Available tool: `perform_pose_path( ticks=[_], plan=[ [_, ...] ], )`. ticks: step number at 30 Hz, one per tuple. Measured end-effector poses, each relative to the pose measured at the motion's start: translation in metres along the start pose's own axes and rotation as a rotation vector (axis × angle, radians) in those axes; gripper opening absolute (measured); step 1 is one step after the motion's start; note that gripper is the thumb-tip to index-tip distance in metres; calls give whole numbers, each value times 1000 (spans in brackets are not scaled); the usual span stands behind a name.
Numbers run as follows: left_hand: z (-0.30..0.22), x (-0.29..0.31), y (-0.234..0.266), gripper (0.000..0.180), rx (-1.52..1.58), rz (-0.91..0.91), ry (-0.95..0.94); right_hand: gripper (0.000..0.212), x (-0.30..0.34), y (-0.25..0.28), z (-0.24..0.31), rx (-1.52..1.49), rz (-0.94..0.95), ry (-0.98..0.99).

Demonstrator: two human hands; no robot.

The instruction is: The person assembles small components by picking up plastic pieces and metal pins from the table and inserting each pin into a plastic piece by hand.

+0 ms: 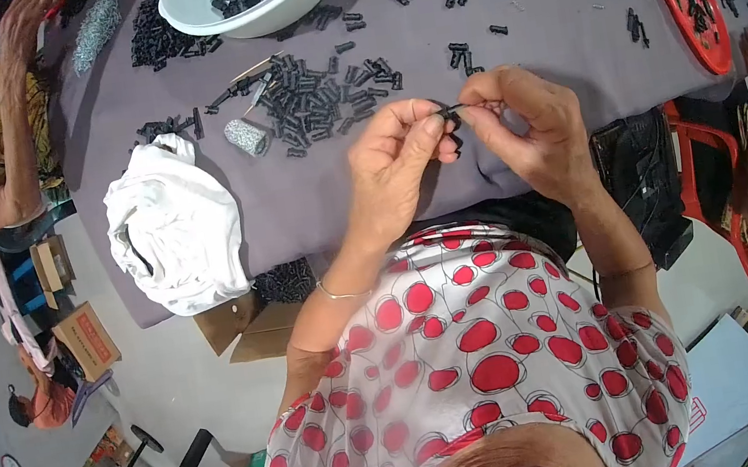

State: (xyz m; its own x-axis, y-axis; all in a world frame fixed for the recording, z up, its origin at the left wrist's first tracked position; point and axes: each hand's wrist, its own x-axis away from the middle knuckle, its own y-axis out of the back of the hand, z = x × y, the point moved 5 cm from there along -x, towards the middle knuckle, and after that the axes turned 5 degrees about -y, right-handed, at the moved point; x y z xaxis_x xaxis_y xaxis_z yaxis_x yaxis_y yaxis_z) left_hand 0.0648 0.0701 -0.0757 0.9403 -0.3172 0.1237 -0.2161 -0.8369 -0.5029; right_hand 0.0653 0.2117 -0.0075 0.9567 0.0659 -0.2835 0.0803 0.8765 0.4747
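My left hand (pixel 394 161) pinches a small black plastic part (pixel 450 116) between thumb and fingertips, above the table's near edge. Close against it, the fingers of my right hand (pixel 534 124) are closed on a thin dark piece that meets the part; its kind is too small to make out. Left of my hands lies a loose pile of short black plastic parts (pixel 306 99). A silvery, glittery cylinder (pixel 247 137) rests at the pile's left edge, with thin sticks (pixel 258 69) behind it.
A white basin (pixel 255 21) of black parts stands at the far left, a white cloth (pixel 175 229) nearer. Small metal pieces (pixel 97 28) lie heaped beyond. At right are a red tray (pixel 691 7) and a red chair (pixel 706 155). Other people sit at both sides; an open carton (pixel 258 333) stands below.
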Motion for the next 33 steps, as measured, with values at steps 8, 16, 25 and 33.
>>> perform_pose_path(
  ticks=[8,16,25,33],
  plan=[
    [2,4,-2,16,-8,-21,-30,14,3,-1,2,83,-17,-11],
    [-2,4,-6,12,-176,-25,-75,11,2,0,-6,21,66,-136],
    [-4,5,-8,9,-251,-1,-104,10,3,-1,-10,7,85,-150],
    [-9,7,-9,9,-304,-49,-93,8,4,-4,-9,23,84,-150]
  ],
)
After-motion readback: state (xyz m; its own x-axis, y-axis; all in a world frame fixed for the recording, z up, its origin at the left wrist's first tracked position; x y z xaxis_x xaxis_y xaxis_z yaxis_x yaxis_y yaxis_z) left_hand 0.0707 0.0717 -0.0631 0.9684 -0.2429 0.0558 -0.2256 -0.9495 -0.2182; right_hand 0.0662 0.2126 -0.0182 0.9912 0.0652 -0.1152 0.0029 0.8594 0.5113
